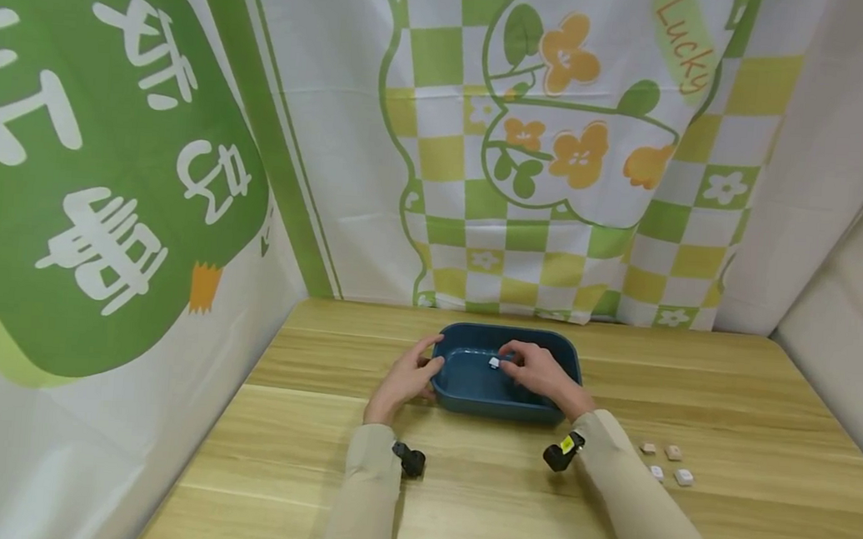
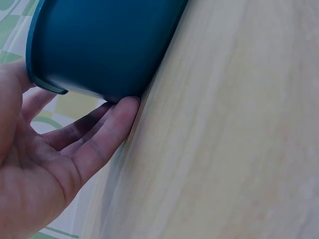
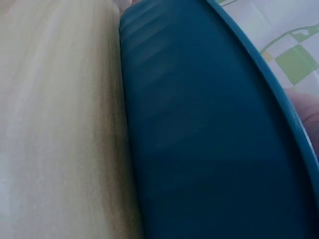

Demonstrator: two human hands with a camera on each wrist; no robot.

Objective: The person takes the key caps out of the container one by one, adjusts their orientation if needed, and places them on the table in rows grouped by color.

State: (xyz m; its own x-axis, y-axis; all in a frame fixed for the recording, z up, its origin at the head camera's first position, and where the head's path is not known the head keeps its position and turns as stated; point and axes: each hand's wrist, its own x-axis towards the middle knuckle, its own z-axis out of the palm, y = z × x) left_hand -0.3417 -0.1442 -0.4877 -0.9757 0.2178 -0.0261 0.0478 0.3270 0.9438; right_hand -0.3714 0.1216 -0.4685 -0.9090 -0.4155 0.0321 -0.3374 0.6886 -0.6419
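Observation:
A dark blue rectangular bin [image 1: 493, 409] stands on the wooden table. At its left end, my left hand [image 1: 409, 379] holds the wall, thumb over the rim and fingers along the outside. The left wrist view shows that hand [image 2: 65, 149] with fingertips touching the lower side of the bin [image 2: 104, 45]. Over the bin's inside, my right hand [image 1: 537, 370] pinches a small white keycap [image 1: 494, 362] between thumb and fingers. In the right wrist view the bin's outer wall [image 3: 199, 114] hides most of that hand.
To the right of the bin, beside my right forearm, lie two pinkish keycaps [image 1: 673, 453] and two white keycaps [image 1: 683, 477]. A printed cloth [image 1: 522, 259] hangs behind the table [image 1: 475, 506]. Both wrists carry small black cameras [image 1: 411, 460].

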